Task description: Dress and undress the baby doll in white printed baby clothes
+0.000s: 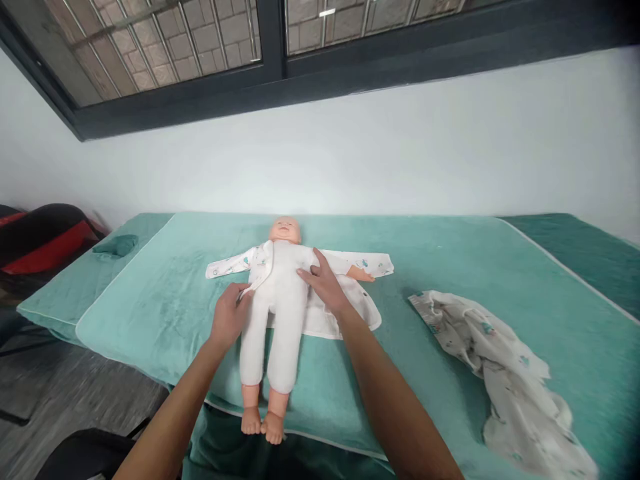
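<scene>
A baby doll (289,293) with a white cloth body lies on its back, head toward the wall and bare feet toward me. A white printed baby shirt (345,303) lies spread open under it. One front panel covers the doll's side at image left, and the other is laid out at image right. Beside the doll's bare hand (361,273), the shirt's right-hand sleeve stretches flat. My left hand (231,315) pinches the shirt's edge near the doll's waist. My right hand (324,283) rests at the doll's chest, thumb and forefinger apart, its other fingers partly hidden.
Crumpled printed baby clothing (493,360) lies to the right on the green bed cover (150,293). Behind the bed stands a white wall (350,153) below a dark-framed window (273,47). A black and red chair (47,247) is at far left.
</scene>
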The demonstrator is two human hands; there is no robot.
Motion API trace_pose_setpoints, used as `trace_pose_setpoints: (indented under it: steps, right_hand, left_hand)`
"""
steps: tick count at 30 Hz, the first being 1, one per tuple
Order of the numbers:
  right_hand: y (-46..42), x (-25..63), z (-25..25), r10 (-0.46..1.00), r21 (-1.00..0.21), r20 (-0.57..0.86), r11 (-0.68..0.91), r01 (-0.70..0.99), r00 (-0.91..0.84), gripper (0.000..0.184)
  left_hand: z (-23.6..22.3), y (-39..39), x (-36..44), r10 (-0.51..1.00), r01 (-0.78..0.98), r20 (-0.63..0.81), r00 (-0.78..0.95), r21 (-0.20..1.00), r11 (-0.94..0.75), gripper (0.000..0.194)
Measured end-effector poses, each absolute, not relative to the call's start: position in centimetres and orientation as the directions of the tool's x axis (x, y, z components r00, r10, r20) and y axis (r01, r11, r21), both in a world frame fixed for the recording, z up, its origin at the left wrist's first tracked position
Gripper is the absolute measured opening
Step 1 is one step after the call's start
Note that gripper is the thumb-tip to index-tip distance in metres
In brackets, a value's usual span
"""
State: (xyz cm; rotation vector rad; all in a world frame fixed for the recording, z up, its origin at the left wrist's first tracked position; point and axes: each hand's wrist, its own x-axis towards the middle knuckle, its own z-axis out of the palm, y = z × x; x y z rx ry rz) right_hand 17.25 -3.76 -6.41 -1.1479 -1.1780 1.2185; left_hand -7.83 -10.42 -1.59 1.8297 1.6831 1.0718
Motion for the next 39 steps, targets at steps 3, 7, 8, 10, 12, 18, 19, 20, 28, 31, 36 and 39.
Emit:
trace_pose_setpoints:
  steps: [3,7,8,10,12,18,19,20,28,31,36,39]
  right_hand:
    - [-3.7,17.3,-6.5,1.0,-0.997,0.016,0.017,-0.071,0.013,0.104]
    - [-3.6,17.3,-6.7,0.999,-0.995,0.034,0.034,-0.096,0.006,0.103]
    - [-3.6,17.3,-6.7,0.999,-0.995,0.04,0.04,-0.096,0.001,0.103]
    - [-3.6,17.4,-6.7,0.999,-0.995,0.048,0.047,-0.086,-0.001,0.102]
    - [-3.6,17.3,-6.7,0.999,-0.995,0.049,0.048,-0.083,-0.001,0.102]
    - [-3.8,17.3,-5.9,0.999,-0.989,0.031,0.024,-0.146,-0.044,0.103]
    - [-3.9,17.6,-5.7,0.998,-0.988,0.024,0.014,-0.153,-0.065,0.103]
    - [-4.0,18.2,-5.4,0.996,-0.987,0.014,-0.001,-0.161,-0.092,0.102]
    - [-2.9,26.2,-5.0,0.837,-0.93,-0.064,0.147,-0.336,0.544,0.028]
    - [-2.1,27.0,-5.8,0.659,-0.927,-0.046,0.252,-0.278,0.75,0.02]
    - [-1.9,27.1,-6.1,0.768,-0.869,-0.13,0.216,-0.445,0.627,0.024]
    - [-2.0,28.2,-5.6,0.808,-0.72,-0.17,0.288,-0.631,0.564,0.026]
  left_hand:
    - [0.2,-11.8,-6.2,0.978,0.613,0.204,0.052,0.766,-0.192,0.027]
    - [1.4,-11.3,-4.7,0.966,0.607,0.131,0.222,0.757,-0.242,0.031]
    - [1.3,-10.5,-4.6,0.966,0.61,0.144,0.214,0.753,-0.247,0.031]
    - [0.9,-8.1,-4.5,0.965,0.622,0.238,0.109,0.741,-0.252,0.026]
    - [0.4,-5.2,-4.3,0.943,0.669,0.332,0.022,0.696,-0.261,0.024]
    - [1.3,0.3,-0.5,0.905,0.687,0.333,0.266,0.593,-0.42,0.037]
    - [1.6,0.5,0.3,0.889,0.673,0.322,0.325,0.582,-0.457,0.038]
    - [1.9,0.6,1.1,0.873,0.673,0.304,0.381,0.556,-0.487,0.039]
    - [1.9,1.6,5.4,0.678,0.681,0.063,0.732,-0.019,-0.732,0.032]
    - [1.1,1.7,8.0,0.639,0.626,-0.027,0.769,-0.173,-0.761,0.036]
    - [-0.1,1.8,11.6,0.536,0.508,-0.057,0.843,-0.247,-0.825,0.039]
    - [0.4,2.4,11.4,0.55,0.528,-0.037,0.834,-0.234,-0.817,0.03]
